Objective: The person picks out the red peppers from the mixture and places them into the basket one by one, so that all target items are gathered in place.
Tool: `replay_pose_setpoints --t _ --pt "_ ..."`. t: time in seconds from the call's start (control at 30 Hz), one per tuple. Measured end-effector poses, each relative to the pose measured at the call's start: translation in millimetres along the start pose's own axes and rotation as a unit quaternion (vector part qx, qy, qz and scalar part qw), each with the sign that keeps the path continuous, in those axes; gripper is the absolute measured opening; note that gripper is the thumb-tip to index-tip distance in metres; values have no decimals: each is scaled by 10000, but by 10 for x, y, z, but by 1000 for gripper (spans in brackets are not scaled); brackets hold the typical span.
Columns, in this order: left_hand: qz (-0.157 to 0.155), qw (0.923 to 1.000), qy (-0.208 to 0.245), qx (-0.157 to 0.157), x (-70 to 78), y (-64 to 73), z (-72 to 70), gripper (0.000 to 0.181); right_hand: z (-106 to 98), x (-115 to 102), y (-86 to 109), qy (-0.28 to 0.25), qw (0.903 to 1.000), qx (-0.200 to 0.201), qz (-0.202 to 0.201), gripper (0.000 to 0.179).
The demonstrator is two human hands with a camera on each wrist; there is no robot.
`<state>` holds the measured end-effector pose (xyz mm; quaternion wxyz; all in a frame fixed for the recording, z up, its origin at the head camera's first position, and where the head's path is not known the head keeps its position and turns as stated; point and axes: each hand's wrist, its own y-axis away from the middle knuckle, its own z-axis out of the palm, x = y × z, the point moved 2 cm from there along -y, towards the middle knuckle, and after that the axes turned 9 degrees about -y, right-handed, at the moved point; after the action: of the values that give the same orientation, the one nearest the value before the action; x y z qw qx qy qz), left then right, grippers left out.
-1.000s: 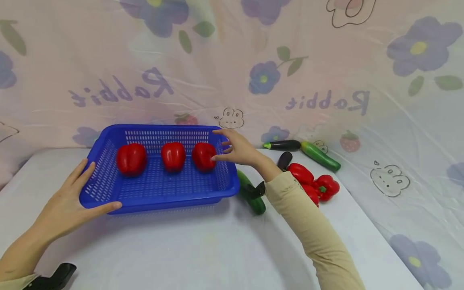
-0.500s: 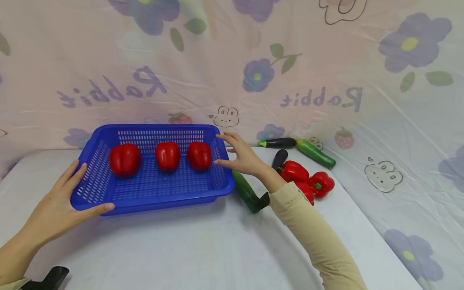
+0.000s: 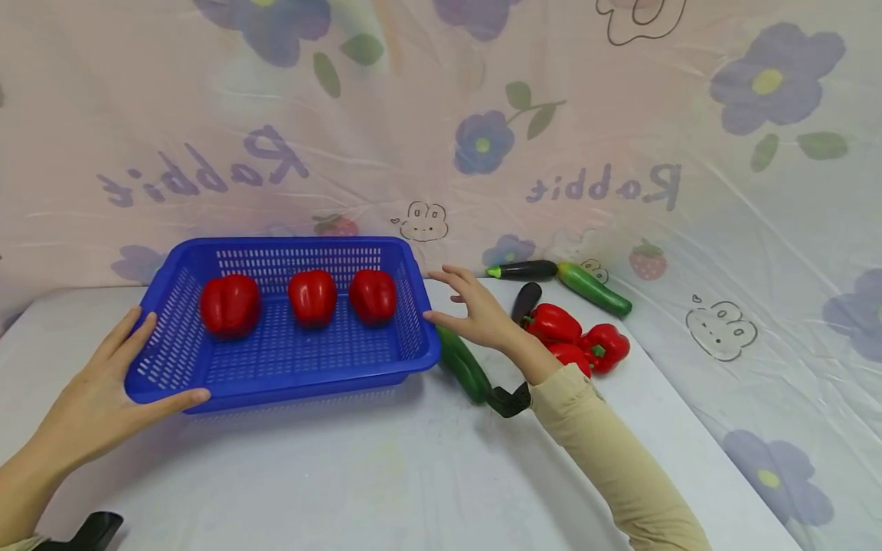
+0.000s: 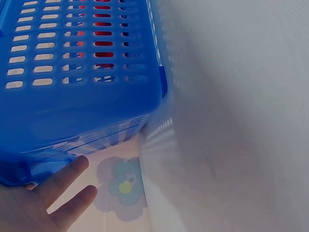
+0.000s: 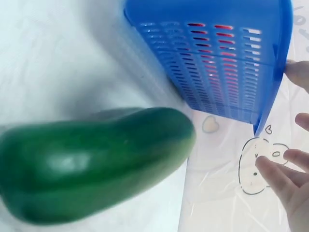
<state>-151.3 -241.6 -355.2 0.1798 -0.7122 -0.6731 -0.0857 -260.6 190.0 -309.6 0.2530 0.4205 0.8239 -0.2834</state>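
In the head view, the blue basket (image 3: 289,360) sits left of centre on the white table (image 3: 358,474). Inside it, a left pepper (image 3: 230,306), a middle pepper (image 3: 313,298) and a right pepper (image 3: 373,297), all red, stand apart in a row toward the far side. Your left hand (image 3: 99,405) is spread at the basket's left end, its thumb along the near rim and its fingers straight against the left side. Your right hand (image 3: 478,314) is spread too, at the right end; its thumb tip meets the rim and the other fingers stand off to the right. Just right of the basket, partly below that hand, lies a cucumber (image 3: 463,367). Farther right are three more red peppers, the far one (image 3: 553,324), the near one (image 3: 570,357) and the right one (image 3: 606,348), bunched with a dark eggplant (image 3: 527,302). Behind them, a second eggplant (image 3: 527,270) and a second cucumber (image 3: 594,289) lie end to end.

In the left wrist view, you see two straight, parted fingers by the basket's end; how hard they press, you cannot tell.

In the right wrist view, your thumb touches the rim, your other fingers are apart from it, and the nearer cucumber looms large beside the basket.
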Motion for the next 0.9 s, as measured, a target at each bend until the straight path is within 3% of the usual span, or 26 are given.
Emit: replay_pose_setpoints --t 0.33,0.9 --pt "-18 10000 4 20 -18 22 7 114 -52 101 171 84 9999 72 47 62" --pt "-15 10000 9 27 5 -2 13 114 -223 350 531 582 9972 -16 460 61"
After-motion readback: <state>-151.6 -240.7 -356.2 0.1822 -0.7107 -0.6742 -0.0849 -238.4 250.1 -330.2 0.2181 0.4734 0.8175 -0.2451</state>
